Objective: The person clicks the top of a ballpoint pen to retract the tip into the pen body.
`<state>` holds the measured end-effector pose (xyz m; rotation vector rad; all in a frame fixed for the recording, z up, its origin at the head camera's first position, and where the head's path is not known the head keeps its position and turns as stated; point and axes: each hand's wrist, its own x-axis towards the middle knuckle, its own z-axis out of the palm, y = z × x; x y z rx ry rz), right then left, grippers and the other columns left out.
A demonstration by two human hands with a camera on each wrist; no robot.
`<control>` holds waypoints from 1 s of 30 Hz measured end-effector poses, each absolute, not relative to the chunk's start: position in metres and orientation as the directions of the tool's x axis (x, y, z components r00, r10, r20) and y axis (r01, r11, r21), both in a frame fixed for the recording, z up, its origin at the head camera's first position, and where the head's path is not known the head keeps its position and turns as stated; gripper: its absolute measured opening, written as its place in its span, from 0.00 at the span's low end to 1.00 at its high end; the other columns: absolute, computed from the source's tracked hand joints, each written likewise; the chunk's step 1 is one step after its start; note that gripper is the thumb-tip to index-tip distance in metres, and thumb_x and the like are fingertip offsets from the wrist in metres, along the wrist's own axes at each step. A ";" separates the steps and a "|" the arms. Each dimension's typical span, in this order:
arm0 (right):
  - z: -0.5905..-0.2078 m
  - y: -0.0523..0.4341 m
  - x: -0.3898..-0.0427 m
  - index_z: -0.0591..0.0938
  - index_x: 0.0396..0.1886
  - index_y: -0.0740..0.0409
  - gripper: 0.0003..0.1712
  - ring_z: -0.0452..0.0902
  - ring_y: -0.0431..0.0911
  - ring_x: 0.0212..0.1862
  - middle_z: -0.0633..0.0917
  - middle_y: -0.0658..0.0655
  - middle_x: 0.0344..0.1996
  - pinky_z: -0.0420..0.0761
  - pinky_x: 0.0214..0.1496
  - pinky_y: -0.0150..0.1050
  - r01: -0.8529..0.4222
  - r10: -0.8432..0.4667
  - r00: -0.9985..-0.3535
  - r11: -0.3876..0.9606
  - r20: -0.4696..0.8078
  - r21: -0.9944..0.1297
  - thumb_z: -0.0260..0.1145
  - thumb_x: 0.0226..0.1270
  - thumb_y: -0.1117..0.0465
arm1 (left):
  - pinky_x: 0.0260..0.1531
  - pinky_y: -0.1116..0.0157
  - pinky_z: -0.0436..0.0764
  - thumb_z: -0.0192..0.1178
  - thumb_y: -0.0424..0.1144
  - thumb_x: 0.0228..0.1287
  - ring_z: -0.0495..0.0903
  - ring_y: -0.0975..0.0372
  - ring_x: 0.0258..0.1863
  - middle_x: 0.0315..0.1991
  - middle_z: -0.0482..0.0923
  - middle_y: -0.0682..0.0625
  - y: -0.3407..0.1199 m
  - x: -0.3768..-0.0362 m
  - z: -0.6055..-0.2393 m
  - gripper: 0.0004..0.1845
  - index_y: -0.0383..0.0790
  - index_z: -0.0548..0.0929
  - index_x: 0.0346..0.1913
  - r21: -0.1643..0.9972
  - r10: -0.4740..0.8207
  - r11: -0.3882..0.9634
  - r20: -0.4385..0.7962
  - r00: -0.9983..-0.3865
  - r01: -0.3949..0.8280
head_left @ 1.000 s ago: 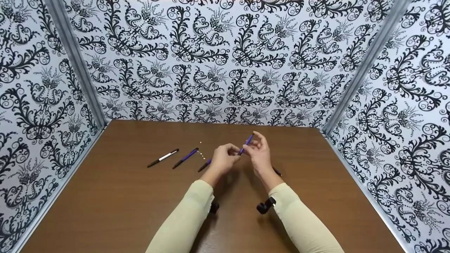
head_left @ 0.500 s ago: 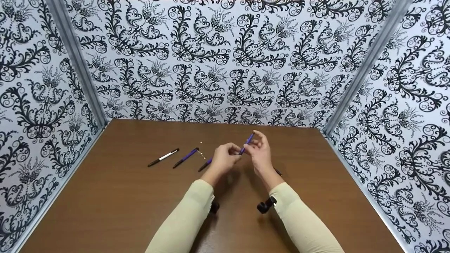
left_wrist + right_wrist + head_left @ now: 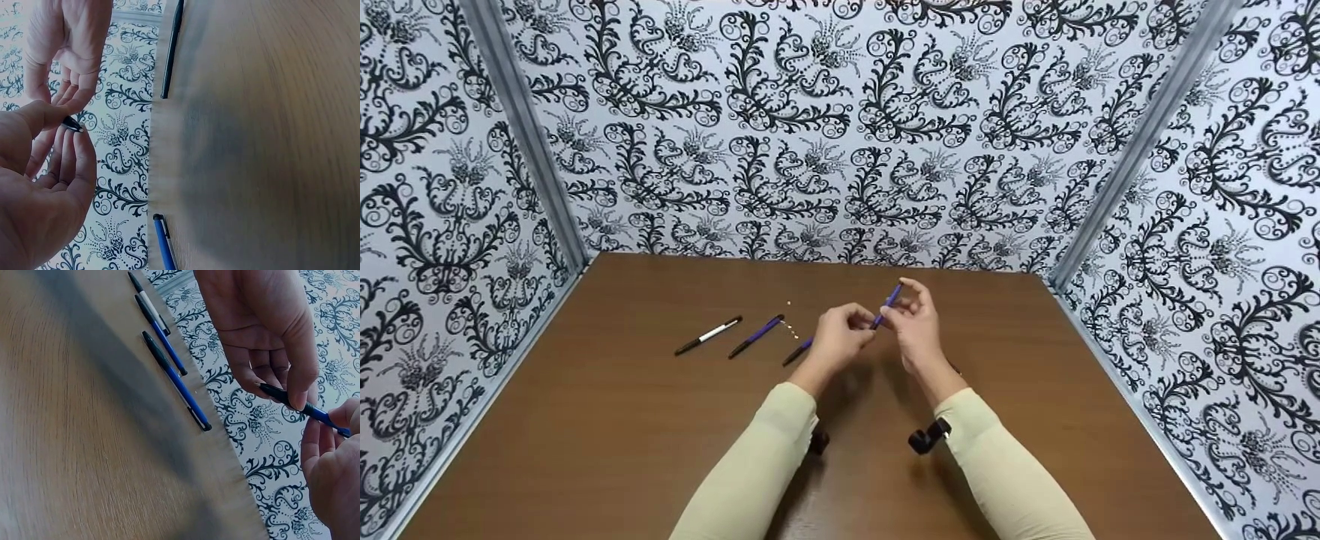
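Above the table (image 3: 660, 427), the left hand (image 3: 838, 337) pinches the dark end of a blue pen (image 3: 892, 295), the right hand (image 3: 916, 330) its barrel. Its writing tip (image 3: 257, 384), buried in fingers from the head view, shows at the right wrist. The left wrist reveals a black pen (image 3: 172, 50), nearly covered by the right forearm (image 3: 939, 379) from the head.

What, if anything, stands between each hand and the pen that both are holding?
Nothing visible: the left hand pinches the held pen at its black end, and the right hand holds it by the blue part. The other pens lie on the table, apart from it, and none comes between.
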<state>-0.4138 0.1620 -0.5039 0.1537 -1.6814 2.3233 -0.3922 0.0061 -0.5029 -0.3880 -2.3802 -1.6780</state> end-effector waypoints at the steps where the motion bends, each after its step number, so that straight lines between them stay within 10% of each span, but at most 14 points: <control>1: -0.504 0.162 -0.414 0.71 0.75 0.66 0.39 0.84 0.45 0.40 0.83 0.58 0.39 0.91 0.46 0.40 -0.275 0.154 -0.959 -0.290 0.239 -0.917 0.66 0.66 0.88 | 0.39 0.68 0.85 0.73 0.22 0.61 0.83 0.66 0.34 0.36 0.90 0.48 0.006 -0.392 -0.503 0.10 0.35 0.91 0.43 0.890 0.095 0.319 0.312 -0.945 0.326; 30: -0.507 0.161 -0.413 0.68 0.80 0.63 0.45 0.85 0.46 0.41 0.83 0.58 0.40 0.91 0.47 0.40 -0.301 0.143 -0.952 -0.283 0.270 -0.911 0.68 0.66 0.86 | 0.44 0.64 0.86 0.74 0.25 0.66 0.85 0.63 0.38 0.38 0.90 0.47 0.002 -0.392 -0.506 0.07 0.34 0.91 0.45 0.886 0.112 0.316 0.320 -0.941 0.339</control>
